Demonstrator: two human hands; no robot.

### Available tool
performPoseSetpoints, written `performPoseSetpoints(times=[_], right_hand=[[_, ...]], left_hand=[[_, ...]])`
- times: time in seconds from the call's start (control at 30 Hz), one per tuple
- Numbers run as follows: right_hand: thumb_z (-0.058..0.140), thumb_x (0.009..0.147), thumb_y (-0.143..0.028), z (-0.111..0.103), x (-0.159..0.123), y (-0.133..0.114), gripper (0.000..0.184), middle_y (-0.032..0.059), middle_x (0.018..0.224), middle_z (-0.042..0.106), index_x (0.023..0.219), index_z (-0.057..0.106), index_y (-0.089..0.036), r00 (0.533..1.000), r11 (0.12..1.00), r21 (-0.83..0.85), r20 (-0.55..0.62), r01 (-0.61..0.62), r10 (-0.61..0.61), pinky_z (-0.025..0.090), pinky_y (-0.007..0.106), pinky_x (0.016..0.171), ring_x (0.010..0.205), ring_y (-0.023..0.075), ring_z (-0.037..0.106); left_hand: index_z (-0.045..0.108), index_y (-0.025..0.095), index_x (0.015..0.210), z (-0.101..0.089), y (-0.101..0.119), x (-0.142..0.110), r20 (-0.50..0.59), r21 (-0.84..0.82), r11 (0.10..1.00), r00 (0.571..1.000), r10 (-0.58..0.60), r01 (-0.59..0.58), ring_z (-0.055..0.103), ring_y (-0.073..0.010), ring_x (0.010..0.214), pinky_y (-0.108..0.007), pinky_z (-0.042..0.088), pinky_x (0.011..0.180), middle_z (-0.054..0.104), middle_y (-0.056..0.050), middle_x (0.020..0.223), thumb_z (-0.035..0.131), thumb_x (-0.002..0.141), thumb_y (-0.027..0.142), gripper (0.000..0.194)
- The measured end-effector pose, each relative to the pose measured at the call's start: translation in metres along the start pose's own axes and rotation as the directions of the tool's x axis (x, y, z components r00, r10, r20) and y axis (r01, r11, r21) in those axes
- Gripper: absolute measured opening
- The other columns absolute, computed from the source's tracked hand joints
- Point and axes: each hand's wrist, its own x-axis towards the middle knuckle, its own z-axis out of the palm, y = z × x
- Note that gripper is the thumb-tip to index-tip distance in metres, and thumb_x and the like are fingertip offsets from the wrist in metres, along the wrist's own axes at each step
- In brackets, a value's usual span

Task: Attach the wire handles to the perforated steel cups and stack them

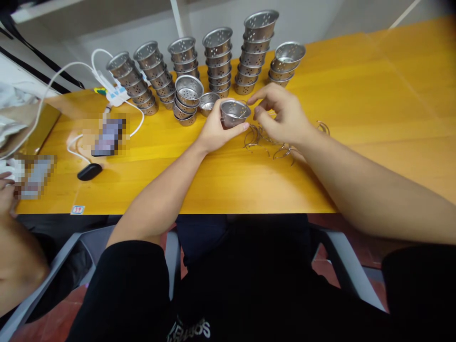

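Note:
My left hand [217,128] is wrapped around a small metal cup [231,122] with punched holes, its thumb along the near side and the cup's mouth facing up. Close to the right of the rim is my right hand [280,114], thumb and forefinger curled toward each other. A thin curved wire [243,114] shows at the cup's mouth and seems to reach those fingertips; the grip itself is hard to make out. Several loose curved wires [283,151] lie on the table beneath and beside my right hand.
Tall stacks of perforated cups [218,61] line the back of the yellow table [210,190], with a shorter stack [188,90] and a single cup [208,102] nearer. Leftward are a phone [109,137], a power strip [117,95], a black oval object [90,172] and another person's arm [17,261].

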Motion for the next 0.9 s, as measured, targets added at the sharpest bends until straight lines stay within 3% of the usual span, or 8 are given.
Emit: performPoseSetpoints(times=[0.1, 0.2, 0.3, 0.43, 0.53, 0.7, 0.9], right_hand=[[0.081, 0.112, -0.047, 0.002, -0.002, 0.004, 0.037, 0.0144, 0.16, 0.083, 0.147, 0.074, -0.038, 0.999, 0.998, 0.048, -0.026, 0.037, -0.035, 0.067, 0.06, 0.115, 0.112, 0.0371, 0.083], [0.079, 0.115, -0.046, 0.006, 0.0, 0.015, 0.025, 0.0161, 0.15, 0.085, 0.138, 0.081, -0.036, 0.989, 0.989, -0.007, -0.012, 0.15, -0.15, 0.068, 0.064, 0.12, 0.123, 0.0414, 0.085], [0.082, 0.115, -0.059, 0.012, 0.005, 0.032, 0.022, 0.0142, 0.143, 0.087, 0.124, 0.088, -0.04, 0.969, 0.971, -0.014, -0.057, 0.238, -0.239, 0.07, 0.074, 0.123, 0.139, 0.0483, 0.082], [0.086, 0.114, -0.067, 0.021, 0.01, 0.049, 0.025, 0.011, 0.151, 0.086, 0.124, 0.092, -0.044, 0.955, 0.955, 0.043, -0.069, 0.293, -0.29, 0.073, 0.082, 0.124, 0.138, 0.0487, 0.08], [0.085, 0.116, -0.068, 0.024, 0.009, 0.052, 0.03, 0.0116, 0.154, 0.086, 0.129, 0.093, -0.042, 0.94, 0.938, 0.06, -0.058, 0.341, -0.338, 0.073, 0.081, 0.125, 0.137, 0.0476, 0.082], [0.093, 0.111, -0.069, 0.023, 0.006, 0.047, 0.044, 0.0111, 0.152, 0.089, 0.143, 0.088, -0.039, 0.954, 0.954, 0.066, -0.09, 0.293, -0.287, 0.077, 0.074, 0.122, 0.133, 0.0472, 0.087], [0.097, 0.109, -0.071, 0.021, 0.006, 0.041, 0.04, 0.0107, 0.148, 0.09, 0.133, 0.089, -0.04, 0.955, 0.952, 0.082, -0.065, 0.294, -0.289, 0.074, 0.076, 0.126, 0.144, 0.0496, 0.083]], left_hand=[[0.052, 0.028, 0.175, 0.001, -0.003, 0.0, 0.041, 0.011, 1.0, 0.999, 0.007, -0.007, 0.076, -0.042, 0.165, -0.068, 0.057, 0.149, 0.076, -0.018, 0.166, 0.095, 0.094, 0.104, 0.118], [0.053, 0.027, 0.172, 0.0, -0.005, 0.0, 0.034, 0.028, 0.999, 0.999, 0.023, -0.024, 0.076, -0.0425, 0.164, -0.068, 0.057, 0.149, 0.076, -0.019, 0.166, 0.097, 0.093, 0.103, 0.118], [0.054, 0.027, 0.169, -0.003, -0.001, -0.002, 0.015, 0.076, 0.997, 1.0, 0.014, -0.015, 0.077, -0.0404, 0.161, -0.065, 0.058, 0.148, 0.075, -0.018, 0.166, 0.095, 0.097, 0.1, 0.111], [0.052, 0.028, 0.173, -0.007, 0.008, -0.005, 0.027, 0.132, 0.991, 0.999, 0.022, -0.025, 0.075, -0.0403, 0.166, -0.062, 0.056, 0.151, 0.073, -0.018, 0.169, 0.092, 0.103, 0.097, 0.105], [0.05, 0.027, 0.175, -0.006, 0.011, -0.005, 0.032, 0.132, 0.99, 0.998, 0.053, -0.057, 0.073, -0.0412, 0.169, -0.061, 0.055, 0.152, 0.072, -0.019, 0.171, 0.089, 0.106, 0.094, 0.104], [0.043, 0.032, 0.184, -0.005, 0.013, -0.003, 0.026, 0.16, 0.986, 0.999, 0.047, -0.05, 0.068, -0.0413, 0.176, -0.061, 0.052, 0.155, 0.066, -0.018, 0.18, 0.082, 0.114, 0.088, 0.098], [0.04, 0.031, 0.186, -0.007, 0.022, -0.006, 0.03, 0.193, 0.98, 0.999, 0.031, -0.036, 0.065, -0.0419, 0.181, -0.059, 0.048, 0.159, 0.066, -0.017, 0.181, 0.081, 0.117, 0.082, 0.095]])
